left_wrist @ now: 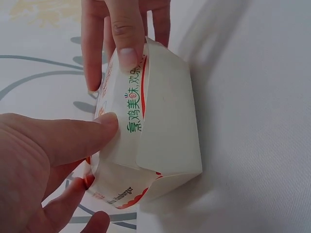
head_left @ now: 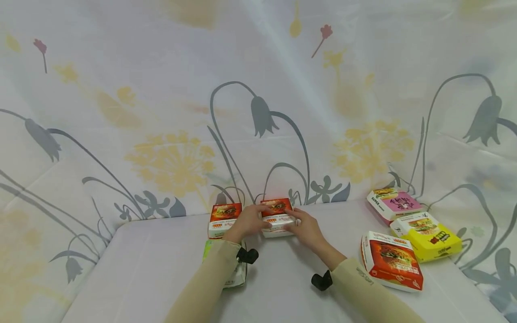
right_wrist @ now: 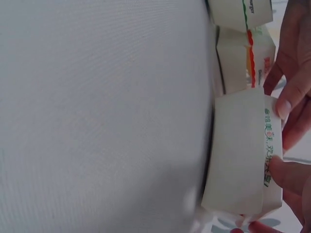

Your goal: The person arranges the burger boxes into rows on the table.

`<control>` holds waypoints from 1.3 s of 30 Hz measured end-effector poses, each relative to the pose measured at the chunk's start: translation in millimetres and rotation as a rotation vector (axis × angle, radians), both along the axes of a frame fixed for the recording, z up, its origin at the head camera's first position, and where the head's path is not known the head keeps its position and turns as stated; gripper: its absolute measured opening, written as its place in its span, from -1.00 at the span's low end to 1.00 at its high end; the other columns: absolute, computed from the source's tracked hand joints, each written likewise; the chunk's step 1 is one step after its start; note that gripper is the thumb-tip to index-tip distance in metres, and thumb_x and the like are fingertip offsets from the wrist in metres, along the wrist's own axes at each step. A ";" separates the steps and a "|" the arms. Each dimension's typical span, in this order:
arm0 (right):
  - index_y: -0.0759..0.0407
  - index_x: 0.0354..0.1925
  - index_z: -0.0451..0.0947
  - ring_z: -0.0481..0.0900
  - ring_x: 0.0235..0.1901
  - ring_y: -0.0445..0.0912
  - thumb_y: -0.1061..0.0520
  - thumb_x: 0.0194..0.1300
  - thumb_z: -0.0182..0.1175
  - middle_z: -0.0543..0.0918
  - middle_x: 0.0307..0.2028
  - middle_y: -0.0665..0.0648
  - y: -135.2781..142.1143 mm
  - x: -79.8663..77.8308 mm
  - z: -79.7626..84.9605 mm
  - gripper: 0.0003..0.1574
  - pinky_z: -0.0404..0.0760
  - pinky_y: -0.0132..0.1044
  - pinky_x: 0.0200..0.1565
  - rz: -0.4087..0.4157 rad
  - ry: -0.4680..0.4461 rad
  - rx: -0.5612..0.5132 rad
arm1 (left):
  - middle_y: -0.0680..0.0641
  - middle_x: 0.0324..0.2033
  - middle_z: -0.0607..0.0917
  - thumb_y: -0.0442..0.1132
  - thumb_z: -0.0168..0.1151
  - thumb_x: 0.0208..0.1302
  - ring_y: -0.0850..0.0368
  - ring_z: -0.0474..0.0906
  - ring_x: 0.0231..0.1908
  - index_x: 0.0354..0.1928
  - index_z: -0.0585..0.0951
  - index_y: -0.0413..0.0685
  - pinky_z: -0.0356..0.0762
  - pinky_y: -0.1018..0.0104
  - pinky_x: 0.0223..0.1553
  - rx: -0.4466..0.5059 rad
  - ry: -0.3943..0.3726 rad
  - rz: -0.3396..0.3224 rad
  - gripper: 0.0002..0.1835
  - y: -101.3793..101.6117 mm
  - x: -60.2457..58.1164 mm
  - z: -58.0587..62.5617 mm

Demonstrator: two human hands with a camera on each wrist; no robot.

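A red and white hamburger box sits near the back of the white table, its printed lid up. My left hand grips its left side, the thumb on the front edge of the lid and fingers around the end. From the right, my right hand holds the same box, its thumb also on the front edge. The plain white front of the box faces the wrist cameras. Its far side is hidden.
Left of the held box lies a similar red box, with a green and white box before it, partly behind the left sleeve. At right are another red box, a yellow box and a pink box. A flowered curtain hangs behind.
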State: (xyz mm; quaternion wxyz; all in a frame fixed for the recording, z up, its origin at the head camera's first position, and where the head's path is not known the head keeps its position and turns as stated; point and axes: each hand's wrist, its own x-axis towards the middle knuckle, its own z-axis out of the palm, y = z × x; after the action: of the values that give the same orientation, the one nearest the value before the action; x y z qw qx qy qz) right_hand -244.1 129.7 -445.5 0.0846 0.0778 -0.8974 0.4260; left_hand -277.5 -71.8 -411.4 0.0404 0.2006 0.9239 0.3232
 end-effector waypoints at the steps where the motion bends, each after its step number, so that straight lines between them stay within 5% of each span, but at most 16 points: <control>1: 0.26 0.24 0.55 0.30 0.33 0.34 0.19 0.20 0.39 0.41 0.31 0.42 0.9 0.2 0.2 -0.37 0.27 0.24 0.29 -0.002 -0.001 0.003 | -0.06 0.18 0.61 -0.24 0.49 0.14 -0.04 0.57 -0.02 0.04 0.71 0.04 0.48 0.06 0.03 0.001 -0.004 0.004 -0.62 0.3 0.5 0.4; 8: 0.18 0.20 0.60 0.35 0.29 0.34 0.21 0.20 0.36 0.46 0.28 0.39 7.1 1.9 5.5 -0.44 0.33 0.25 0.23 -0.008 0.014 0.011 | -0.02 0.23 0.58 -0.22 0.47 0.16 -0.11 0.40 0.29 0.11 0.70 0.04 0.39 -0.04 0.22 -0.023 -0.012 0.005 -0.58 1.4 1.6 2.5; 22: 0.22 0.29 0.51 0.31 0.35 0.23 0.14 0.34 0.31 0.42 0.34 0.32 31.3 15.9 33.7 -0.42 0.47 0.10 0.18 0.023 -0.002 -0.057 | 0.14 0.32 0.50 -0.23 0.45 0.19 -0.01 0.32 0.34 0.15 0.69 0.04 0.38 0.05 0.20 -0.024 -0.037 0.000 -0.55 1.6 2.3 1.8; 39: 0.20 0.36 0.43 0.31 0.34 0.26 -0.02 0.39 0.27 0.41 0.35 0.30 87.2 62.7 60.4 -0.33 0.49 0.09 0.15 0.050 -0.019 0.001 | 0.14 0.31 0.50 -0.21 0.45 0.19 -0.02 0.30 0.37 0.15 0.69 0.07 0.36 0.03 0.24 -0.004 -0.052 -0.007 -0.56 -1.4 1.4 1.9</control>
State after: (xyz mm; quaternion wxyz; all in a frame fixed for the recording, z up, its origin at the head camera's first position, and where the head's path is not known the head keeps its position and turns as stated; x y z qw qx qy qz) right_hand -181.4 216.9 -385.1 0.0655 0.0962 -0.8961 0.4284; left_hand -276.1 -73.1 -409.4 0.0659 0.1954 0.9226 0.3261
